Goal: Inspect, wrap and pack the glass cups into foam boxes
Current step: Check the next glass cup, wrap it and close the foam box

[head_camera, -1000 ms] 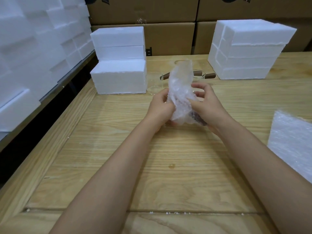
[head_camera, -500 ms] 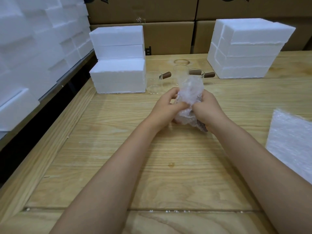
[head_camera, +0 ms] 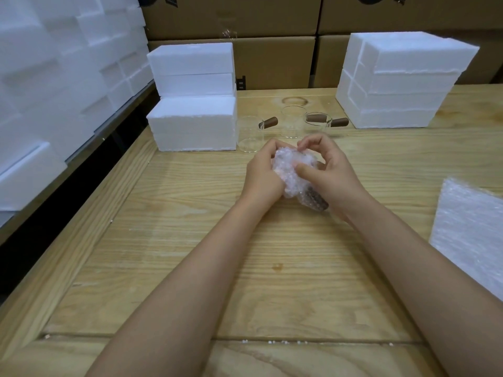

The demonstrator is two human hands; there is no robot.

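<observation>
While L hand [head_camera: 262, 174] & R hand [head_camera: 330, 170] clutch 1 bubble-wrapped cup [head_camera: 291, 172], 3 bare cups [head_camera: 292, 123] behind, 2 foam-box stacks [head_camera: 193, 118].

Light: even, soft, overhead; only faint shadows on the pale pine-plank table [head_camera: 190, 254]. The stacked white foam blocks [head_camera: 54, 85] at far left nearly washed out, edges smeared. Wide-angle bowing bends the table's rim and the brown cardboard cartons [head_camera: 272, 61]; clear glass cups with brown handles [head_camera: 292, 123] soft, low-contrast.
</observation>
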